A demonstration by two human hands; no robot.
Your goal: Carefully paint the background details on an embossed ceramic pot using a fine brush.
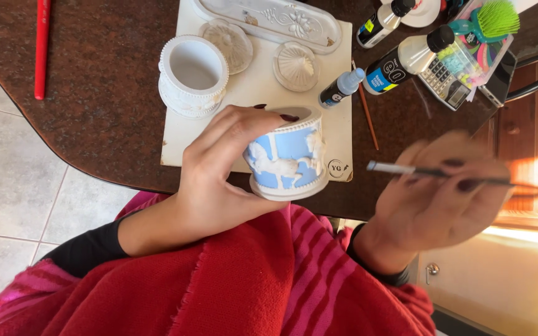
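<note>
Pot in your left hand, brush in your right.

Your left hand (219, 168) is wrapped around a blue-and-white pot (287, 158), holding it over the table edge; your blurred right hand (443, 193) pinches a thin brush (431, 172), tip just beside the pot. Beyond, a white pot (192, 74) sits on the mat (256, 93), paint bottles (400, 62) near.

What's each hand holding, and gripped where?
Left hand holds the blue-and-white pot by its side wall, fingertips over the rim. Right hand pinches a thin brush along its handle; blurred.
</note>
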